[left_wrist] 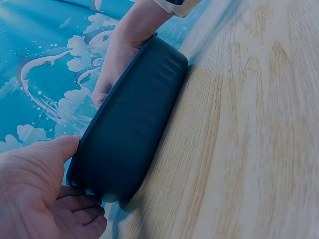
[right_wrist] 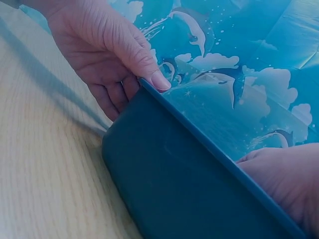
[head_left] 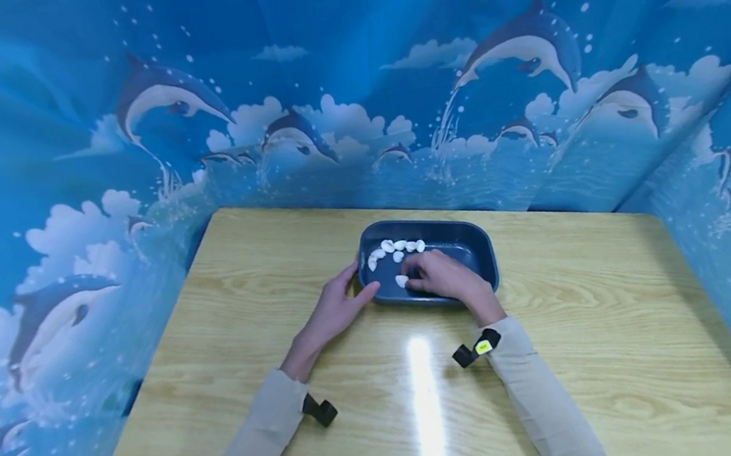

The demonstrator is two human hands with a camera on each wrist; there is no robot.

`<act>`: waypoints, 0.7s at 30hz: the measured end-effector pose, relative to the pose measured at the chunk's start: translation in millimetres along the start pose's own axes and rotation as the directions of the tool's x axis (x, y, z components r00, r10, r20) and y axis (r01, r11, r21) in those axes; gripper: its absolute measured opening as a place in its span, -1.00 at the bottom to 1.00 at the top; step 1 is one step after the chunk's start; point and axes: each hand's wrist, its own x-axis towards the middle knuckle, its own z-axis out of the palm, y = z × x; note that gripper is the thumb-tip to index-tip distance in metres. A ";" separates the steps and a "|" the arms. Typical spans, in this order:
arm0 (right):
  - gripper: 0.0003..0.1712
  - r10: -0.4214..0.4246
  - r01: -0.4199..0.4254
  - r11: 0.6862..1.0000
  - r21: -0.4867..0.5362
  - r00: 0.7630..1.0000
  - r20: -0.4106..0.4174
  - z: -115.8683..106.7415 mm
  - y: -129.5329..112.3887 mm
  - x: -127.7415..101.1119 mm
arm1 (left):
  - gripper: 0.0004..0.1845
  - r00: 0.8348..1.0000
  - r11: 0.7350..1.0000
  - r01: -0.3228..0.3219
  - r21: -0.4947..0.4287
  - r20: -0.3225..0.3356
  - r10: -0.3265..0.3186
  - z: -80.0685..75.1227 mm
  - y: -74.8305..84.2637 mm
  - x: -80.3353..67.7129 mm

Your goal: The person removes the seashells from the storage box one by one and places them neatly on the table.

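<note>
A dark blue rectangular basin [head_left: 487,259] stands on the wooden table. Inside it, several small white pebble-like pieces [head_left: 400,245] lie in a curved row along the far and left sides. My left hand [head_left: 339,302] grips the basin's left end, thumb at the rim and fingers along the outer wall, as the left wrist view shows too. Reaching over the near side, my right hand [head_left: 442,276] is inside the basin, its thumb and fingertips at a white piece [head_left: 402,281] near the front left. Both wrist views have the basin wall hiding the right fingertips and the pieces.
The wooden table [head_left: 215,335] reaches out on all sides of the basin, with a bright light reflection in front of it. A blue curtain [head_left: 355,139] printed with dolphins and clouds hangs behind and at both sides. Black camera mounts sit on both wrists.
</note>
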 end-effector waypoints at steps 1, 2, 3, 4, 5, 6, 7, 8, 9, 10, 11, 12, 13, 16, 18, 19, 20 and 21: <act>-0.84 0.004 -0.004 1.000 -0.001 1.000 -0.002 0.0 -0.5 0.0 | -0.20 1.000 1.000 0.001 0.000 0.001 -0.001 -0.1 0.1 -0.1; -0.84 0.005 -0.005 1.000 0.001 1.000 -0.002 0.1 -0.7 0.2 | -0.18 1.000 1.000 0.000 0.001 0.002 0.000 -0.1 0.1 0.0; -0.84 0.005 -0.005 1.000 0.001 1.000 -0.002 0.3 -0.7 0.3 | -0.16 1.000 1.000 -0.002 0.001 0.003 0.002 -0.1 -0.2 0.0; -0.84 0.003 -0.003 1.000 0.004 1.000 -0.003 0.3 -0.7 0.4 | -0.14 1.000 1.000 -0.001 0.002 0.002 0.001 -0.1 -0.3 0.0; -0.84 0.001 -0.001 1.000 0.004 1.000 -0.003 0.5 -0.6 0.5 | -0.13 1.000 1.000 0.001 0.003 -0.001 -0.001 0.0 -0.4 0.0; -0.85 -0.002 0.002 1.000 0.006 1.000 -0.004 0.6 -0.6 0.5 | -0.13 1.000 1.000 0.000 0.003 0.000 0.000 0.0 -0.5 -0.1; -0.86 -0.004 0.004 1.000 0.009 1.000 -0.005 0.7 -0.6 0.5 | -0.14 1.000 1.000 0.001 0.005 -0.002 -0.001 0.1 -0.4 -0.1; -0.88 -0.006 0.006 1.000 0.009 1.000 -0.006 0.7 -0.6 0.5 | -0.16 1.000 1.000 0.003 0.004 -0.005 -0.003 0.4 -0.4 0.0; -0.89 -0.006 0.006 1.000 0.006 1.000 -0.009 0.8 -0.6 0.4 | -0.18 1.000 1.000 0.005 0.005 -0.008 -0.005 0.6 -0.2 0.1; -0.91 -0.006 0.006 1.000 0.002 1.000 -0.014 0.7 -0.7 0.3 | -0.19 1.000 1.000 0.010 0.004 -0.010 -0.010 0.7 0.2 0.1; -0.91 -0.006 0.006 1.000 -0.003 1.000 -0.017 0.7 -0.8 0.3 | -0.21 1.000 1.000 0.014 0.004 -0.012 -0.014 0.9 0.5 0.2; -0.91 -0.005 0.005 1.000 -0.006 1.000 -0.021 0.6 -1.0 0.2 | -0.23 1.000 1.000 0.018 0.004 -0.013 -0.018 1.0 0.8 0.4; -0.90 -0.004 0.004 1.000 -0.009 1.000 -0.024 0.4 -1.1 0.2 | -0.24 1.000 1.000 0.022 0.006 -0.015 -0.022 1.1 1.0 0.7; -0.80 -0.003 0.002 1.000 -0.002 1.000 -0.012 -0.2 -1.1 0.1 | -0.24 1.000 1.000 0.029 0.010 -0.012 -0.029 0.6 1.4 0.8; -0.72 -0.007 0.007 1.000 0.015 1.000 0.003 -0.6 -1.0 0.3 | -0.22 1.000 0.999 0.030 0.014 -0.008 -0.030 0.2 2.0 0.5; -0.69 -0.011 0.011 1.000 0.023 1.000 0.010 -0.7 -0.9 0.4 | -0.20 1.000 0.999 0.028 0.017 -0.006 -0.028 -0.1 2.2 0.2; -0.68 -0.017 0.016 0.999 0.030 1.000 0.017 -0.7 -0.7 0.5 | -0.18 1.000 0.999 0.027 0.017 -0.006 -0.027 -0.3 2.2 0.0; -0.69 -0.022 0.021 0.999 0.037 1.000 0.019 -0.6 -0.4 0.7 | -0.17 1.000 1.000 0.025 0.020 -0.006 -0.024 -0.5 2.3 -0.2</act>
